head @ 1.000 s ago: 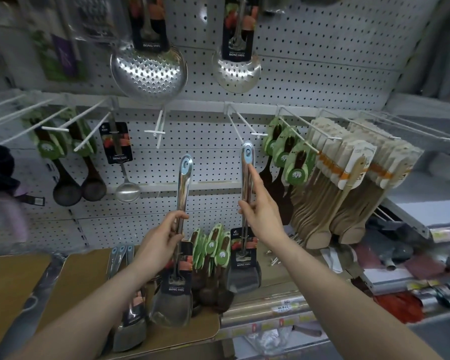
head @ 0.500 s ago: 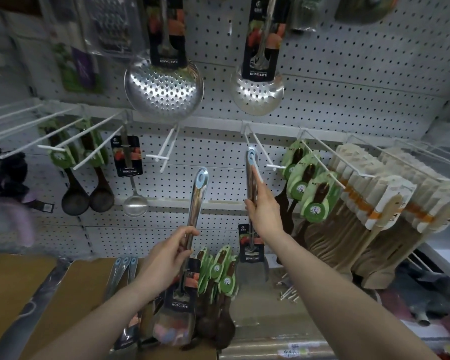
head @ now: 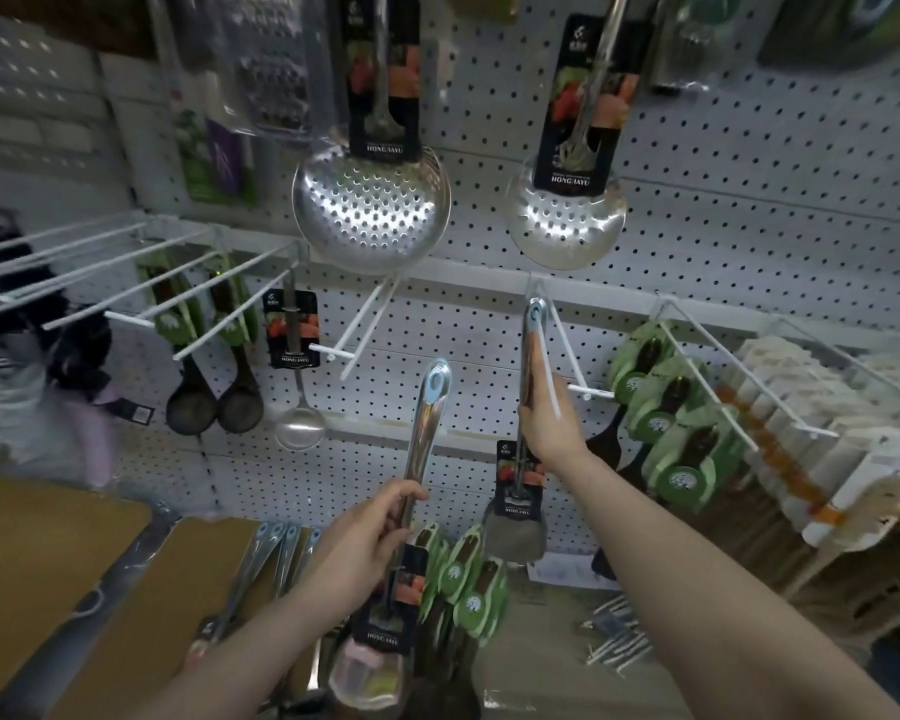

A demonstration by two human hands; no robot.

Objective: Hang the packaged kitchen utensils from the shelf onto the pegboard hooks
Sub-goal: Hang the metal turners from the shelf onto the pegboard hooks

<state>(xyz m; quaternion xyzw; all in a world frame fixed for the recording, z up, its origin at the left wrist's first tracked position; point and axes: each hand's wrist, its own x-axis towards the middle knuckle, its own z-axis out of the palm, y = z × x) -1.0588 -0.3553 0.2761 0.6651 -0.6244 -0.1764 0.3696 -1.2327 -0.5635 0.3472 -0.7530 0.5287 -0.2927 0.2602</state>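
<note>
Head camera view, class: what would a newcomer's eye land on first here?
Two shiny perforated skimmers, the left skimmer and the right skimmer, hang high on the pegboard. Below, each hand lifts a packaged steel spatula: the right hand near a white hook, the left hand lower.

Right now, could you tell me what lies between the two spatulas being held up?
In the head view, only bare pegboard and its white rail show between the left spatula and the right spatula; no hook stands there.
</note>
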